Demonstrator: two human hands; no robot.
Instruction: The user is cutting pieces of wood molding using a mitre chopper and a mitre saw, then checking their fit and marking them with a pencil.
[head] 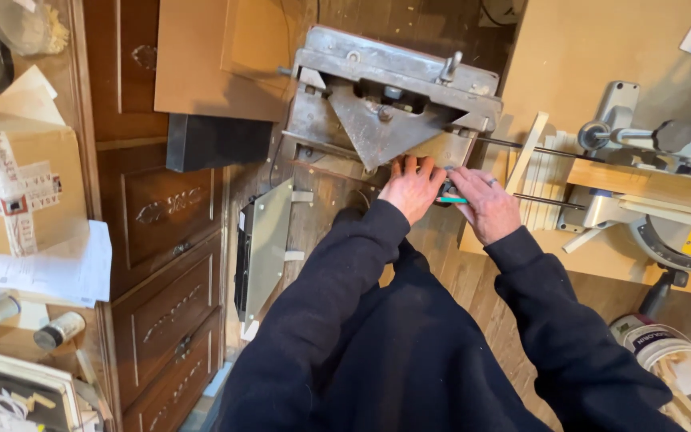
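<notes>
Your left hand [411, 189] flat, fingers spread, pressing front edge of grey metal machine with triangular plate [385, 108]. Your right hand [485, 204] just beside it, grip closed on thin teal-handled tool [452, 199], which lies between both hands. Low right: white plastic bucket [669, 349] holding pale wooden sticks. Mitre saw [665, 192] on right tabletop.

Warm, soft indoor light falls from above, bright on the grey metal machine [389, 100] and the pale fibreboard counter [577, 56], with mild glare on the steel. The dark wooden drawer cabinet [165, 264] sits in dim shadow. The dark blue sleeves [321, 320] lose detail. Edges bend slightly; focus is mostly sharp.
</notes>
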